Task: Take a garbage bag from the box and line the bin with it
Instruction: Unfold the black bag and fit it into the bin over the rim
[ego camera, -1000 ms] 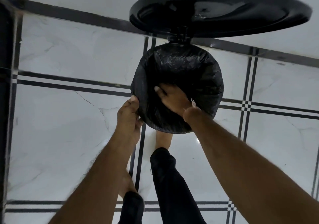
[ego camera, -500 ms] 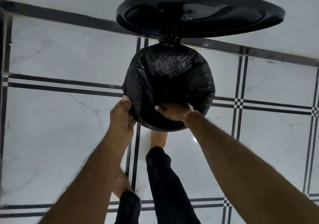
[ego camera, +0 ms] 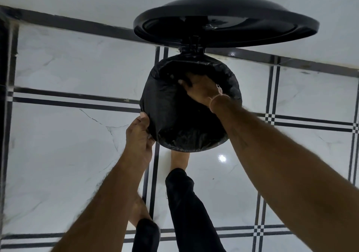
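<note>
White marble-look floor tiles with black double grout lines, white wall behind. One round black bin, one raised black round lid, one glossy, crinkled black plastic garbage bag draped over the bin's rim. My left hand pinches the bag's edge against the near-left rim. My right hand reaches inside the bag, fingers spread flat, grasping nothing. My bare feet stand just before the bin.
</note>
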A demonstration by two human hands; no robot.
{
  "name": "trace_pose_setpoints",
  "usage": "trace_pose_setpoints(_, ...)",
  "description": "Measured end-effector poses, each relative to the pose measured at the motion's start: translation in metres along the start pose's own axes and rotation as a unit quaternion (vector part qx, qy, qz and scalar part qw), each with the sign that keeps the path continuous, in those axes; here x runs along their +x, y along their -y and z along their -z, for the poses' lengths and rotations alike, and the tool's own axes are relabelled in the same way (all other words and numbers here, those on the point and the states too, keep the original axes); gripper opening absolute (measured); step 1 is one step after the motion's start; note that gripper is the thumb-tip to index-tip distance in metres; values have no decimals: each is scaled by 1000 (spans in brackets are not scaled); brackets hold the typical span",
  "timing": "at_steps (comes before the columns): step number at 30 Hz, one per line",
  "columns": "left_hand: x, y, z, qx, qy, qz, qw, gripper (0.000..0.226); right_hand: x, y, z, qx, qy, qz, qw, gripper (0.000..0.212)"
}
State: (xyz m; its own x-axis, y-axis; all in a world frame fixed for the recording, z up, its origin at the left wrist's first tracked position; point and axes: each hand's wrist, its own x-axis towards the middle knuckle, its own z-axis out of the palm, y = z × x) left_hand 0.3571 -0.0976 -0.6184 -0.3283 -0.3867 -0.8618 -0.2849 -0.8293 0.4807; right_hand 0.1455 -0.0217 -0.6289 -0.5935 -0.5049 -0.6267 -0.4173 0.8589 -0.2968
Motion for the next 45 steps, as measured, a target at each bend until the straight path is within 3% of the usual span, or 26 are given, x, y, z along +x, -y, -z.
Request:
trace_pose_setpoints(4, -5, -2, 0, 12, 6, -1, 1000, 27, -71, -5, -13, -51, -212, -4, 976, 44)
trace_pose_setpoints(6, -5, -2, 0, 17, 10, -3, 1000, 27, -96, -16, -24, -61, -210, -48, 975, 46)
trace_pose_setpoints(10, -8, -4, -1, 22, -19, 0, 1000, 24, -92, -39, -33, -59, -92, -86, 990, 53)
trace_pose_setpoints(12, -11, -8, -6, 43, -52, -25, 997, 18, -90, -37, -30, -25, -143, -51, 988, 50)
trace_pose_setpoints(14, -9, -14, -10, 101, -128, -96, 982, 8, -87, -33, -26, -18, -250, -27, 968, 48)
trace_pose_setpoints(16, -5, -24, -19, 234, -195, -231, 924, 21, -82, -33, -19, -29, -314, -35, 948, 54)
trace_pose_setpoints(19, 5, -48, -48, 448, -149, -389, 791, 34, -62, -33, -9, -5, -301, -44, 953, 61)
trace_pose_setpoints(22, 29, -68, -91, 579, -54, -426, 693, 43, -36, -31, 3, 32, -278, -17, 960, 56)
trace_pose_setpoints(24, 49, -75, -108, 609, -13, -411, 678, 41, -25, -29, 11, 62, -279, -6, 958, 47)
trace_pose_setpoints(27, 75, -82, -106, 601, -3, -388, 699, 33, -13, -37, 18, 140, -256, -28, 956, 39)
trace_pose_setpoints(31, 89, -86, -98, 587, -1, -337, 736, 34, -1, -50, 21, 140, -244, -79, 956, 32)
trace_pose_setpoints(36, 83, -84, -94, 588, 4, -346, 731, 37, 6, -51, 26, 163, -233, -91, 954, 27)
trace_pose_setpoints(38, 80, -83, -90, 545, 12, -331, 770, 36, 2, -59, 30, 222, -231, -87, 943, 30)
trace_pose_setpoints(40, 73, -81, -80, 491, 10, -299, 818, 36, -8, -69, 28, 212, -240, -93, 943, 34)
trace_pose_setpoints(45, 62, -65, -54, 455, -46, -292, 840, 48, -32, -83, 0, 205, -277, -135, 929, 43)
